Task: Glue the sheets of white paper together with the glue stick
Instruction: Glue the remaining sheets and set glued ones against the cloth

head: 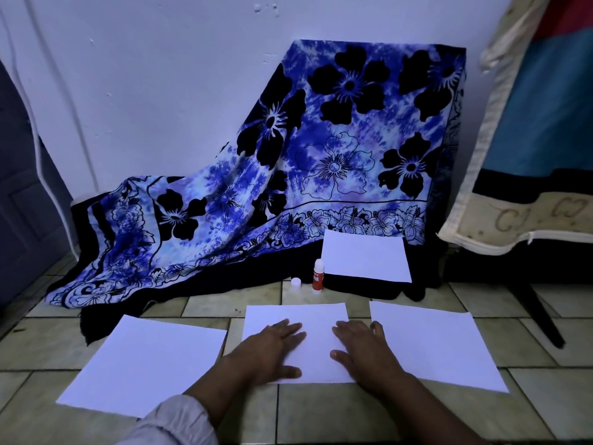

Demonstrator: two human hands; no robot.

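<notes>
Several white paper sheets lie on the tiled floor. On the middle sheet (316, 319) both my hands press flat with fingers straight: my left hand (269, 351) on its left half, my right hand (365, 350) on its right half. Another sheet (144, 364) lies to the left, one (439, 345) to the right. A fourth sheet (365, 258) rests farther back on dark cloth. The red glue stick (317, 277) stands upright and uncapped behind the middle sheet, and its white cap (296, 283) stands just to its left.
A blue floral cloth (321, 149) drapes over something against the white wall, spilling onto the floor. A mattress edge (513, 187) and a dark frame leg (539, 313) stand at the right. A dark door (22, 203) is at the left.
</notes>
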